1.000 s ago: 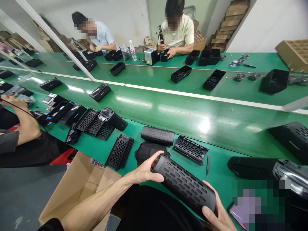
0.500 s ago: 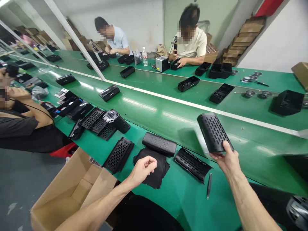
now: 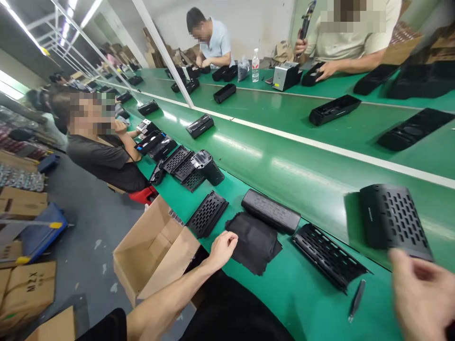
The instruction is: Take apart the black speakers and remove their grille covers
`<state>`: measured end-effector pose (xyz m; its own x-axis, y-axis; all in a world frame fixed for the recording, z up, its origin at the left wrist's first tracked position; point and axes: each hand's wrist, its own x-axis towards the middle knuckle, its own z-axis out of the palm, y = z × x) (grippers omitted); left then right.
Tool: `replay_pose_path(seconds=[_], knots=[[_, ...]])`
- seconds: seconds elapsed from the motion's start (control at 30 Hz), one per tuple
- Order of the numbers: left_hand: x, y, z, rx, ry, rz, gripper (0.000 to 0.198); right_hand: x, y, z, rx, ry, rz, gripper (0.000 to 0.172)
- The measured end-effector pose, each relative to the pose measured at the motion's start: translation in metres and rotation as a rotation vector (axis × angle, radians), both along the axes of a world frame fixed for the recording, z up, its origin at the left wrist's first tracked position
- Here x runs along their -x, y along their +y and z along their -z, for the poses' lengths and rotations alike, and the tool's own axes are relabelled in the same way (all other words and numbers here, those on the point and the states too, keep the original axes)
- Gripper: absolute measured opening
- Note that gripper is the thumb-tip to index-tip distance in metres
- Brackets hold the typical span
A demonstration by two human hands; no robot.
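My right hand (image 3: 423, 293), partly cut off at the right edge, has its thumb on the near end of a black speaker housing (image 3: 405, 222) with rows of slots. The housing stands at the belt's near side; whether it rests on the belt I cannot tell. My left hand (image 3: 223, 248) is closed, fingers curled in with nothing visible in them, beside a stack of black cloth sheets (image 3: 254, 244). Behind the sheets lies a cloth-covered black speaker housing (image 3: 270, 210). A slotted black grille panel (image 3: 329, 255) lies to their right, with tweezers (image 3: 357, 300) near it.
More slotted panels (image 3: 208, 213) lie left of the sheets, above an open cardboard box (image 3: 152, 251). A black housing (image 3: 208, 166) stands farther along the bench. The green belt (image 3: 284, 147) carries several black housings. Co-workers sit across and to the left.
My view has swung left, so the bench things shift right in the picture. The right hand and the speaker housing are now nearer the right edge. My left hand stays closed near the sheets.
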<state>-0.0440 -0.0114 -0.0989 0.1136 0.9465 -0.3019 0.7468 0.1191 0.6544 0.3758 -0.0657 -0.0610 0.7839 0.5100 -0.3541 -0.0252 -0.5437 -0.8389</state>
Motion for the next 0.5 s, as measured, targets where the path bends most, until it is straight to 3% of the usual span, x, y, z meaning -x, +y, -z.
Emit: replay_pose_path(seconds=[0.03,0.1,0.17,0.23,0.37,0.5], knots=[[0.0,0.003,0.0,-0.033,0.008,0.026,0.025,0.031,-0.009,0.002,0.098,-0.185,-0.112,0.051],[-0.001,0.009,0.002,-0.086,0.027,0.083,0.029,0.097,-0.023,0.016,0.174,-0.083,-0.458,0.056],[0.0,0.013,0.005,-0.123,0.051,0.146,0.031,0.157,-0.032,0.04,0.215,-0.021,-0.582,0.062],[0.0,0.017,0.009,-0.152,0.076,0.208,0.032,0.197,-0.035,0.065,0.274,-0.026,-0.645,0.06],[0.001,0.021,0.015,-0.201,0.111,0.293,0.036,0.213,-0.033,0.095,0.355,-0.039,-0.746,0.043],[0.0,0.024,0.019,-0.233,0.115,0.321,0.035,0.197,-0.038,0.102,0.35,0.02,-0.817,0.042]])
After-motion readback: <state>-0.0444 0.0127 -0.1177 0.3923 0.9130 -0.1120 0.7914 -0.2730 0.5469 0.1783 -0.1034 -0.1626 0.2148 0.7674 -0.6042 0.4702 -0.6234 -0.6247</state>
